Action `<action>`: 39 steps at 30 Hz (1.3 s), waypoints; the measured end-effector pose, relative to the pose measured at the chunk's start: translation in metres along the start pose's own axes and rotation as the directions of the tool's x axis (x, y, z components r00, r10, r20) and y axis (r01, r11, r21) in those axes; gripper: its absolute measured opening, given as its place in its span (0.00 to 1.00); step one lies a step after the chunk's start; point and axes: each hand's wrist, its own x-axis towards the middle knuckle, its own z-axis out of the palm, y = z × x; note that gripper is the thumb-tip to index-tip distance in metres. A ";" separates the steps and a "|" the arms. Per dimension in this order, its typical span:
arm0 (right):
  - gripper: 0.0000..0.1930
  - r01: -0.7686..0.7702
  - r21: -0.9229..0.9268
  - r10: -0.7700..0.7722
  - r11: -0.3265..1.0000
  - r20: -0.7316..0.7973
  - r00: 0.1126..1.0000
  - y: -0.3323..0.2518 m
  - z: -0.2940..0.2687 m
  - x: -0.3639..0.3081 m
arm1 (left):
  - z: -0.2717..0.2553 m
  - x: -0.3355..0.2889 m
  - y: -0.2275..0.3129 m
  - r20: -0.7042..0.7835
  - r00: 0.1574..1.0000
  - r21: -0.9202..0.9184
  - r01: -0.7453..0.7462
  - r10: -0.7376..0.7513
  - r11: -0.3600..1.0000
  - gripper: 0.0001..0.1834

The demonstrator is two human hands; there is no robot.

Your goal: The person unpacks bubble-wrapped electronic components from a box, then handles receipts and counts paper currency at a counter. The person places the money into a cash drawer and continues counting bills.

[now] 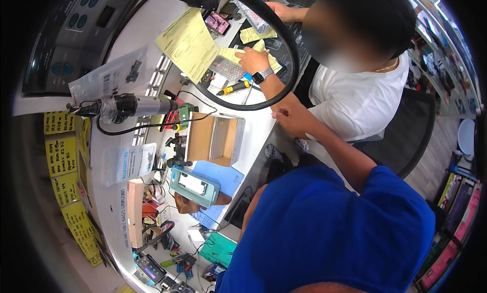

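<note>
Eyeing the open cardboard box (199, 141) on the white table (257, 131), left of the right hand (294, 119): probably light, stiff but crushable, so grab opposite side walls. Right hand's relaxed, seemingly empty; left hand's out of sight, can't tell its state

A repair workshop: cluttered bench (257, 136), yellow-black tool (234, 87), phone (218, 22), perhaps a soldering station (151, 268)

Head-worn fisheye camera, left of a pair: faces steeply downward over the wearer's blue short-sleeved cloth shirt (324, 232), nearest, lower right. The flat teal rectangular box (209, 190), centre, lies farther off; white-topped workbench (256, 128) beyond. Straight edges bend toward the dark rim.
</note>
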 end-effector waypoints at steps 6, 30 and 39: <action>0.18 -0.098 0.281 0.205 0.955 -0.382 0.901 0.011 -0.031 0.048 | 0.001 0.003 -0.002 -0.020 1.000 -0.012 0.009 -0.009 1.000 0.22; 0.12 0.404 0.899 -0.024 0.172 -0.406 0.914 -0.001 -0.015 0.148 | -0.011 -0.012 0.151 -0.287 0.822 0.179 -0.459 0.492 0.870 0.16; 0.13 0.147 0.777 0.243 0.612 -0.362 0.900 0.010 0.019 -0.050 | -0.041 0.026 0.184 -0.333 0.556 0.918 0.004 0.762 0.398 0.23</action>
